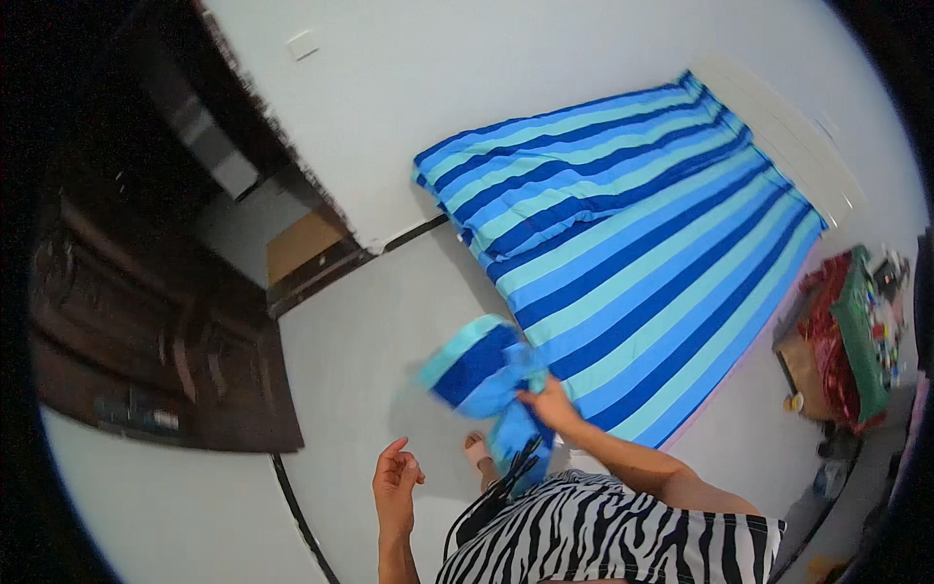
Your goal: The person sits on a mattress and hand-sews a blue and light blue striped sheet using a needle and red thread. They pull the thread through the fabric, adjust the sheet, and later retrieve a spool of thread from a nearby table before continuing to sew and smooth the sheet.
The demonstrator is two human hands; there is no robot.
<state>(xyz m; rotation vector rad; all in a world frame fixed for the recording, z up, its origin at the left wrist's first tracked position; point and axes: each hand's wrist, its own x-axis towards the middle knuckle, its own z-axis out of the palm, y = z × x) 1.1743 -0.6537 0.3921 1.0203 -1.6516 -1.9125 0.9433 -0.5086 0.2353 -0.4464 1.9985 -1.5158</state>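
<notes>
My right hand (551,403) is closed on a bunched piece of blue-striped cloth (476,364) in front of my body. The cloth has wide bands of light aqua, mid blue and dark blue; one part fans out to the left, and another hangs down by my waist. Whether it is a pillowcase or another piece of bedding, I cannot tell. My left hand (397,477) is raised to the left of the cloth, apart from it, fingers loosely bent and apart, with nothing in it. A bed (623,263) just beyond is covered in matching stripes, with a folded layer along its far left side.
A dark wooden door (165,331) stands open at the left, beside a doorway with a cardboard piece (304,255) on its floor. Right of the bed, a small stand draped in red and green cloth (844,336) carries several small items. Black cords (498,492) hang at my waist.
</notes>
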